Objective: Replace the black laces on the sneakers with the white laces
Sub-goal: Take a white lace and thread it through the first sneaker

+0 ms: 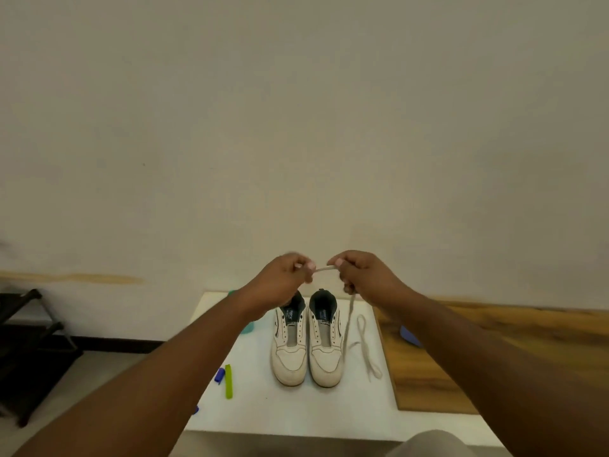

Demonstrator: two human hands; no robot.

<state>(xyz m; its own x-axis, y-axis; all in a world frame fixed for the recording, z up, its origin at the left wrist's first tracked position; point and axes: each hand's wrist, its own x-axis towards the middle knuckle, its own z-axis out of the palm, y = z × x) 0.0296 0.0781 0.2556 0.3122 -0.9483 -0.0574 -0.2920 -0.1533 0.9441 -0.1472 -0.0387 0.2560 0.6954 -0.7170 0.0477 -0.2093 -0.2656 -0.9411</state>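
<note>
Backdrop: plain pale wall above a white table [296,420] with a wooden surface [428,367] at its 3 o'clock side.
Sneakers: the pair [306,344] stands side by side mid-table, toes toward the person, eyelets bare; no black laces in view.
Left hand [285,280]: raised over the heels, at 12 o'clock of the pair, fingers curled and pinching one end of a white lace [324,268].
Right hand [362,275]: level with the left, fingers wrapped round the same lace, which hangs from the fist past the right-hand shoe.
Second lace [364,344]: lies looped on the table at 3 o'clock of the shoes.
Risk: the hanging tail could snag or drag the looped lace into a tangle; a loose pinch could let the tip slip before it meets an eyelet.
Nearby: green stick [228,380] and blue piece [219,375] at 9 o'clock; a teal thing [247,328] half hidden by the left forearm; a dark rack [29,341] on the floor far left.
Obstruction: nothing lies across the eyelets, though the left wrist covers the left shoe's heel.
</note>
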